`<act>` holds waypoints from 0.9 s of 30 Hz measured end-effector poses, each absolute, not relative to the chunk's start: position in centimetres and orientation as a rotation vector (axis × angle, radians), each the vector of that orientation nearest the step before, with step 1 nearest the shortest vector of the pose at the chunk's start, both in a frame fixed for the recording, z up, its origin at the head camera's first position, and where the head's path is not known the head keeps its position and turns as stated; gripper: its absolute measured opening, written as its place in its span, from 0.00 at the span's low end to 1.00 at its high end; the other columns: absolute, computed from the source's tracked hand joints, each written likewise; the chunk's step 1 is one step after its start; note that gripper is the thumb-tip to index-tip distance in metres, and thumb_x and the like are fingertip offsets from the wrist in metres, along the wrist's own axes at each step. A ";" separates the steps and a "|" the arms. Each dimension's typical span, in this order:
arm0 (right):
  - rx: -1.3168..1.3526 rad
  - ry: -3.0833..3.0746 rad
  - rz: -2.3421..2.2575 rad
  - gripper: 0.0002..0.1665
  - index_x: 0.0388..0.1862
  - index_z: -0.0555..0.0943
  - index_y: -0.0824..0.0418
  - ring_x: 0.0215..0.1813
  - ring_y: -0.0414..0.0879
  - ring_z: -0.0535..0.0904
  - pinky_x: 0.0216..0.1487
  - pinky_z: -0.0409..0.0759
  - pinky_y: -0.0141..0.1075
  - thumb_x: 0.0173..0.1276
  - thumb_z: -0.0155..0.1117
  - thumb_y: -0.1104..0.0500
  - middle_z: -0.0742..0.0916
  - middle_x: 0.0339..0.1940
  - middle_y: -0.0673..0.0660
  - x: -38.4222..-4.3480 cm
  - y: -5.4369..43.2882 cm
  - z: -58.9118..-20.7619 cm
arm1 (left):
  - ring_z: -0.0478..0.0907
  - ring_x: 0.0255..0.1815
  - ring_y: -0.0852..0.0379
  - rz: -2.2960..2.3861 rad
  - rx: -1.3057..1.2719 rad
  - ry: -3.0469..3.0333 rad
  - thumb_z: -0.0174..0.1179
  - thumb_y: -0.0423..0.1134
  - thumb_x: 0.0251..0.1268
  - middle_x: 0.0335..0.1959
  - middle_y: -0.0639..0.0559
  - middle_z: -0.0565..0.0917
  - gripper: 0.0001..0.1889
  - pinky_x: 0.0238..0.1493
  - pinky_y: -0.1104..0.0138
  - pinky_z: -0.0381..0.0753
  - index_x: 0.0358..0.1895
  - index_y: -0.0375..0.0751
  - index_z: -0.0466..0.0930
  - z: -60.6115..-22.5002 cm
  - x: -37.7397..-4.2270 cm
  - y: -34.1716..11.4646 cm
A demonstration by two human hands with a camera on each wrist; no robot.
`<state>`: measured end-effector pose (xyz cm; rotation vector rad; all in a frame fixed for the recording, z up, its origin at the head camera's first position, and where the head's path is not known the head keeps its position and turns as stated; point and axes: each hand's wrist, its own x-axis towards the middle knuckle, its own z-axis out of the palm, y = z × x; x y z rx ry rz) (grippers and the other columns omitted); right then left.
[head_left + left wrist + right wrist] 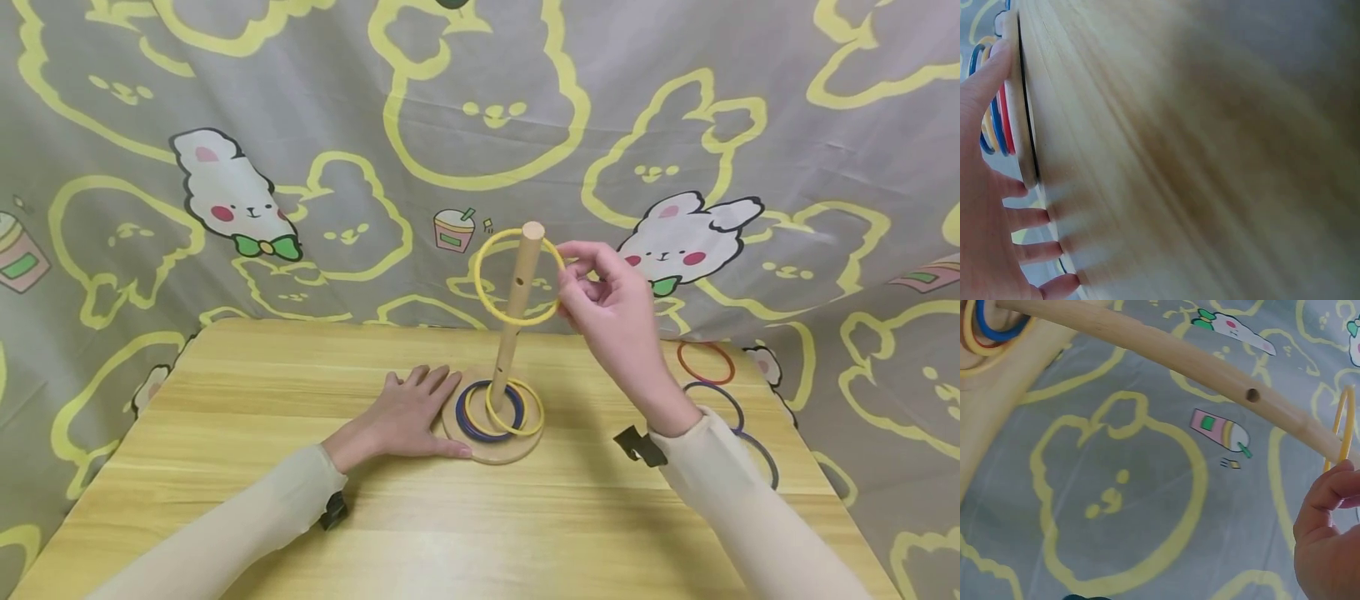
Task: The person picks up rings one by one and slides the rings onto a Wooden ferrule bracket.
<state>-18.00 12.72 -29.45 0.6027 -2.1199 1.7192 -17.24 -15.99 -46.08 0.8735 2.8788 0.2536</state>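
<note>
My right hand (611, 308) pinches a thin yellow ring (478, 271) between thumb and fingers at the top of a wooden post (506, 346). The ring seems to loop around the post's upper end, tilted. The post rises from a round wooden base (502, 455) on the table. Around its foot lie blue rings (461, 418) and a yellow ring (542, 414); a red ring (1005, 119) shows among them in the left wrist view. My left hand (401, 417) rests with spread fingers on the table at the base's left, its thumb on the base's edge.
On the table's right side lie a red ring (731, 367), a blue ring (741, 408) and a dark ring (774, 467), partly hidden by the right sleeve. A grey curtain (337, 100) with yellow cartoon outlines hangs behind and beside the wooden table (450, 533).
</note>
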 end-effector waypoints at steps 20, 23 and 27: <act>0.429 -2.428 1.881 0.19 0.62 0.83 0.71 0.25 0.46 0.79 0.25 0.73 0.29 0.75 0.59 0.73 0.82 0.38 0.61 -18.3 11.9 -38.7 | 0.59 0.82 0.28 0.253 0.869 2.878 0.60 0.85 0.59 0.85 0.34 0.61 0.66 0.63 0.26 0.64 0.89 0.40 0.56 -46.2 -17.3 -16.0; 0.394 -2.494 1.852 0.19 0.62 0.84 0.70 0.26 0.48 0.81 0.25 0.73 0.28 0.75 0.60 0.72 0.83 0.38 0.60 -18.3 12.0 -39.9 | 0.58 0.82 0.28 0.250 0.866 2.876 0.60 0.85 0.59 0.86 0.35 0.61 0.66 0.63 0.26 0.64 0.89 0.41 0.56 -46.1 -17.3 -16.0; 0.380 -2.589 1.814 0.18 0.62 0.84 0.70 0.27 0.51 0.82 0.25 0.73 0.29 0.77 0.60 0.70 0.83 0.37 0.58 -18.5 12.0 -41.3 | 0.58 0.82 0.29 0.247 0.856 2.876 0.59 0.86 0.58 0.86 0.35 0.61 0.66 0.63 0.26 0.63 0.89 0.41 0.56 -46.2 -17.3 -15.9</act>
